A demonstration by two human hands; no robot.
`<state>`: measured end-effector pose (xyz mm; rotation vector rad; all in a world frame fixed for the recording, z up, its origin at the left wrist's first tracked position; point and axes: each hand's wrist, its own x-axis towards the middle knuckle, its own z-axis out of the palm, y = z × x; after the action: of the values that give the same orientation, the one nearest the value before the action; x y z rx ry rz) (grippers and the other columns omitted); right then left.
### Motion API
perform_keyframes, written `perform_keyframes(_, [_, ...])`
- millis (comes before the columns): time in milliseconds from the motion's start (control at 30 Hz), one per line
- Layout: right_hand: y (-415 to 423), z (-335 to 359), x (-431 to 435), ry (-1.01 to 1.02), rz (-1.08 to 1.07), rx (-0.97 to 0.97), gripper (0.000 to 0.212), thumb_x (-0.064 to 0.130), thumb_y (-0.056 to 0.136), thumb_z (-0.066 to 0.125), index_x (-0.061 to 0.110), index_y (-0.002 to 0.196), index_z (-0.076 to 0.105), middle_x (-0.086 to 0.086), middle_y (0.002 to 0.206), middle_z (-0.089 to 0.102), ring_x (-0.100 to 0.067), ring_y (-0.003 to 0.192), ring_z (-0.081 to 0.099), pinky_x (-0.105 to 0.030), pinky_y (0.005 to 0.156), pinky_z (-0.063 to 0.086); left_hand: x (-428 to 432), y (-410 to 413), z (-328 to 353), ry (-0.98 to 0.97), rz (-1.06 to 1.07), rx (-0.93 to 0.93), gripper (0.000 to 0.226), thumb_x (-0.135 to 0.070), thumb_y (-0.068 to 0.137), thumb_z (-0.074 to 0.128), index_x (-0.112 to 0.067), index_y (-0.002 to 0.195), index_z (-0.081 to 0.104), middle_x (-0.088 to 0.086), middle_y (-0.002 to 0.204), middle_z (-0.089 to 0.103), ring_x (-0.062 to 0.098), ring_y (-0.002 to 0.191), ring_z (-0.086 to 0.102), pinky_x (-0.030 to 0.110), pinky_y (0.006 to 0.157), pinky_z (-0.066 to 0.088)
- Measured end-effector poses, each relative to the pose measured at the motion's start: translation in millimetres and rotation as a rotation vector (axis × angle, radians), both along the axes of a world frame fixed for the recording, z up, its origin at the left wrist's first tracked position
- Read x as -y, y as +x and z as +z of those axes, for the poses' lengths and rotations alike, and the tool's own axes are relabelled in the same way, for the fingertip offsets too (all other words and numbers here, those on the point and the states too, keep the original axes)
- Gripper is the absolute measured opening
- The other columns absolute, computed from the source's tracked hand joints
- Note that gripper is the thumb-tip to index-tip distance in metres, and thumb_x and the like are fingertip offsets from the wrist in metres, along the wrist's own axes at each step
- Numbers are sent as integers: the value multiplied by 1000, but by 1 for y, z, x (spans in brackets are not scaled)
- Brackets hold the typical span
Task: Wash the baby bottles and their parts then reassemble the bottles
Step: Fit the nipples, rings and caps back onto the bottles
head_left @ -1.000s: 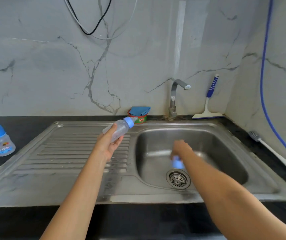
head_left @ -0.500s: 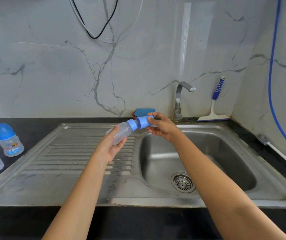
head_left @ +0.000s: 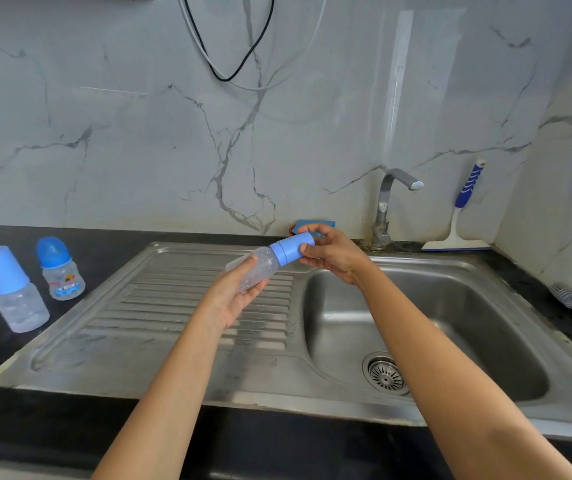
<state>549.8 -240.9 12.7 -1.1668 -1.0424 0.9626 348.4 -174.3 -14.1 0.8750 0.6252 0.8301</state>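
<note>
- The bottle (head_left: pixel 260 268), a clear, faintly frosted plastic cylinder, was tilted in the air above the far edge of the drainboard (head_left: pixel 173 313), with its neck pointing up and to the right.
- Its cap (head_left: pixel 293 248), a smooth pale-blue plastic cylinder, sat over the neck end, next to a ring of the same blue.
- The left hand (head_left: pixel 232 296) cupped the bottle's lower body from beneath, palm up, with the fingers curled round the clear plastic.
- The right hand (head_left: pixel 333 252) pinched the cap between the thumb and bent fingers. We could not tell whether the cap was fully seated.
- The sink (head_left: pixel 478 306) was brushed stainless steel. It had a rounded rectangular basin, a round perforated strainer (head_left: pixel 385 374) and parallel ridges pressed into the drainboard.
- On the glossy black counter (head_left: pixel 104 244) to the left, we noted two upright bottles close together. The tall bottle (head_left: pixel 11 289) had a pale-blue straight-sided cap, and the small bottle (head_left: pixel 59 270) had a darker domed cap and a printed label.
- A curved metal faucet (head_left: pixel 386 209) rose behind the basin. A squeegee (head_left: pixel 461 216) with a blue-and-white ribbed handle leaned on the wall beside it.
- A bristled brush (head_left: pixel 568 297) with a white handle lay on the counter at the right.
- The wall (head_left: pixel 139 133) was polished grey-veined marble.
</note>
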Motion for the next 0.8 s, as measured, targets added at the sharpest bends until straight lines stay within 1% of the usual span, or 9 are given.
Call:
perform_keyframes(67, [-2, 1, -1, -14, -3, 15, 37, -7, 83, 66, 4, 118, 58, -16, 109, 61, -25, 96, 66, -33, 83, 57, -2, -4, 0, 23, -4, -19, 39, -20, 81, 72, -9, 116, 59, 15, 118, 62, 27, 111, 61, 28, 73, 57])
perform_keyframes(167, [-8, 5, -3, -16, -16, 48, 36, -10, 82, 66, 4, 114, 60, -16, 109, 60, -24, 93, 66, -32, 80, 58, -5, -9, 1, 50, -9, -38, 25, -17, 87, 67, -10, 111, 61, 15, 116, 62, 26, 107, 61, 27, 74, 56])
perform_keyframes(333, [-15, 8, -7, -37, -27, 254, 31, -6, 82, 67, 7, 109, 62, -14, 112, 61, -22, 94, 66, -28, 77, 58, -4, -14, 2, 43, 5, -59, 14, -15, 90, 65, -12, 102, 60, 11, 102, 64, 20, 94, 62, 29, 81, 54])
perform_keyframes(467, [-20, 6, -14, -58, -52, 244, 28, 5, 88, 66, 2, 115, 59, -14, 109, 63, -21, 96, 65, -30, 83, 57, -7, -19, 2, 84, 16, -13, 29, -13, 90, 65, -7, 117, 57, 13, 108, 63, 20, 95, 63, 28, 78, 57])
perform_keyframes(567, [-27, 1, -20, -128, -108, 236, 39, 28, 93, 60, -3, 115, 59, -14, 111, 64, -16, 89, 65, -24, 79, 56, -8, -20, 4, 167, 29, -40, 35, -9, 87, 66, -7, 119, 52, 11, 107, 63, 19, 92, 64, 30, 83, 57])
perform_keyframes(633, [-31, 2, -20, -185, -130, 212, 43, 37, 92, 59, -2, 110, 61, -11, 98, 63, -12, 75, 62, -21, 69, 55, -8, -23, 6, 184, 48, -44, 35, -7, 85, 68, -11, 113, 48, 10, 107, 62, 19, 93, 64, 32, 85, 55])
perform_keyframes(700, [-37, 5, -21, -227, -161, 232, 44, 45, 90, 60, 2, 100, 62, -9, 78, 60, -11, 59, 56, -19, 58, 51, -10, -27, 7, 173, 44, -15, 36, -9, 85, 69, -12, 115, 49, 10, 111, 62, 20, 97, 64, 32, 86, 54])
perform_keyframes(767, [-50, 10, -27, -217, -217, 217, 48, 52, 90, 56, 4, 95, 61, -7, 65, 58, -11, 52, 53, -19, 52, 48, -13, -31, 6, 151, 27, 35, 27, -15, 90, 64, -11, 115, 55, 11, 112, 63, 19, 101, 63, 32, 89, 54])
perform_keyframes(800, [-57, 11, -31, -196, -238, 175, 52, 55, 90, 53, 4, 97, 62, -7, 65, 59, -11, 53, 54, -20, 52, 49, -14, -32, 5, 129, 28, 68, 21, -17, 92, 61, -11, 113, 57, 10, 112, 63, 19, 102, 63, 32, 90, 53])
